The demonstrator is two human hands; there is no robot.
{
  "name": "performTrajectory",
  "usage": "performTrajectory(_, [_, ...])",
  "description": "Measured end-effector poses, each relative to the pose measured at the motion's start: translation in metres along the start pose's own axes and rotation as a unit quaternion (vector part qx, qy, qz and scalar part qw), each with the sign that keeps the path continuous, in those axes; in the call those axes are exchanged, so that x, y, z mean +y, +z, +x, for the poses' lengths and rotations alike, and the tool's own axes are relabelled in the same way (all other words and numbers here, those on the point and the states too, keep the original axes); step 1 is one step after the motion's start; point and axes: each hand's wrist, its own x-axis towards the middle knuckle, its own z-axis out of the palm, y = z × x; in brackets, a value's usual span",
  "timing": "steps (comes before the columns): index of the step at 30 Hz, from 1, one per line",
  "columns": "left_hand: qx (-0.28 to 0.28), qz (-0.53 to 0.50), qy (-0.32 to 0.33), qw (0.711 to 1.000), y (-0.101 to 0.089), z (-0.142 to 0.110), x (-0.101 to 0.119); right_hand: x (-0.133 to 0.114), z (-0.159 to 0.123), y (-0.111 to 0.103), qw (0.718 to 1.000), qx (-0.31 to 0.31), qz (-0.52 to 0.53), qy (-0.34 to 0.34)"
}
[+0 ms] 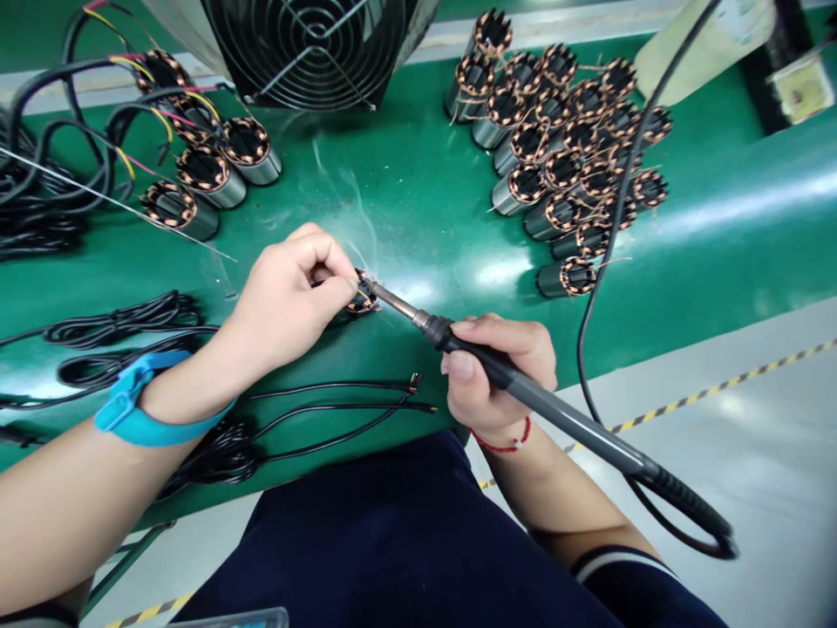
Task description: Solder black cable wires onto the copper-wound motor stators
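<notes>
Green bench (432, 201): under the copper-wound core (363, 303), just by my left fingertips.
Left hand (288, 292): thumb and forefinger pinched together at the core's rim, on what looks like a thin wire, partly hidden.
Right hand (500, 366): wrapped round the soldering iron (575, 423).
Iron tip (377, 289): at the rim, wisps of smoke (366, 227) above; I judge heating in hand.
Next move: calls for a steady pinch, tip clear of skin.

Black grilled fan (317, 44) at the far side of the green table (418, 192); pale container (716, 48) farther right; yellow-black floor tape (725, 383)
</notes>
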Motion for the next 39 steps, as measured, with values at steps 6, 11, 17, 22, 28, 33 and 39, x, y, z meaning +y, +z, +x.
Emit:
performTrajectory(6, [0.000,0.008,-0.007,1.000,0.000,0.000,-0.001,0.000,0.001,0.001,1.000,0.007,0.003,0.000])
performTrajectory(11, [-0.004,0.002,-0.009,1.000,-0.001,0.000,0.001,0.000,0.001,0.001,1.000,-0.002,0.001,-0.013])
performTrajectory(17, [-0.001,0.002,-0.007,1.000,-0.001,0.000,0.001,0.001,0.002,0.002,1.000,0.016,0.020,-0.002])
performTrajectory(22, [0.003,0.001,-0.018,1.000,0.000,0.000,0.001,0.001,0.004,0.003,0.999,0.008,0.022,-0.023])
performTrajectory(28, [0.012,0.003,-0.025,1.000,0.001,0.000,0.001,0.000,0.010,-0.002,0.998,-0.056,0.033,-0.001])
performTrajectory(33, [0.009,0.004,-0.027,1.000,0.001,0.001,0.002,-0.007,0.048,-0.003,0.971,-0.215,0.027,0.102])
performTrajectory(39, [-0.002,0.011,-0.033,0.999,0.000,0.001,0.003,0.009,0.076,0.009,0.934,-0.348,-0.037,0.071])
